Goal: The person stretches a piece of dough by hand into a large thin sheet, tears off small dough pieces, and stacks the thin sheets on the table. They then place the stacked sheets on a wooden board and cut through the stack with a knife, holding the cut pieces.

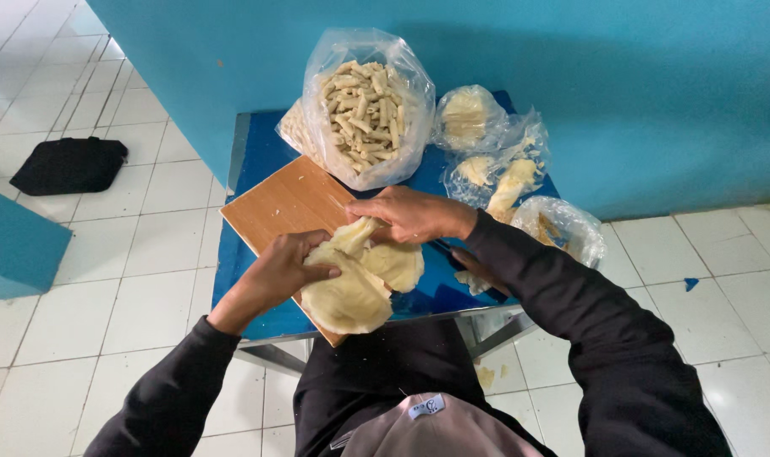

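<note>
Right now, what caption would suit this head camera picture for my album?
Left hand and right hand peel thin dough sheets apart over a wooden board beside a bag of rolled sticks.

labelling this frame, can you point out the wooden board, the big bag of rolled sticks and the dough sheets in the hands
wooden board (285, 203), head view, on its bare middle
big bag of rolled sticks (364, 110), head view, on the pile of sticks inside
dough sheets (351, 296), head view, on the lower round sheet

Your blue table (254, 161) carries a wooden board (283, 203) at its left edge and clear bags: a big bag of rolled sticks (364, 106) at the back, smaller bags (495, 161) toward the right.
</note>
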Action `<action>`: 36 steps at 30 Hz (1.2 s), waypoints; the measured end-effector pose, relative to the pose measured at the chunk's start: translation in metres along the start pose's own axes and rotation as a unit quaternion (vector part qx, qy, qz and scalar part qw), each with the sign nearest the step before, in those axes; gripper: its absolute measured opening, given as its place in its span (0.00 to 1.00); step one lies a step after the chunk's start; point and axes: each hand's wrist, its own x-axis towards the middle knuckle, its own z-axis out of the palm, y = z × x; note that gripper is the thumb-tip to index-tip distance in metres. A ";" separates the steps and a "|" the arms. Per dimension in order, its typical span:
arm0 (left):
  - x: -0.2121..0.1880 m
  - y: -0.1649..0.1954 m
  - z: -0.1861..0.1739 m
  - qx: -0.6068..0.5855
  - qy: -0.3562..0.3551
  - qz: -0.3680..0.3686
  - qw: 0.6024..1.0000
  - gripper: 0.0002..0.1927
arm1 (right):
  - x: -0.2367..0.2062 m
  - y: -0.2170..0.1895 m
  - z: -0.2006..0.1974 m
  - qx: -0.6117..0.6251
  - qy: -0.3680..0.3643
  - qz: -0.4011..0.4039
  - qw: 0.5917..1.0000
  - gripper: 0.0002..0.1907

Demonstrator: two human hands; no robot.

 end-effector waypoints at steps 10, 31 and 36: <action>0.003 -0.001 -0.009 -0.171 -0.128 -0.073 0.974 0.22 | -0.010 -0.006 0.000 0.117 -0.037 -0.048 0.991 0.19; 0.019 -0.033 0.007 -0.158 -0.017 -0.021 0.987 0.13 | -0.004 -0.003 0.025 0.105 0.096 0.025 0.990 0.20; 0.016 -0.038 0.008 -0.177 -0.003 -0.004 0.984 0.11 | -0.005 -0.006 0.024 0.122 0.102 0.019 0.987 0.19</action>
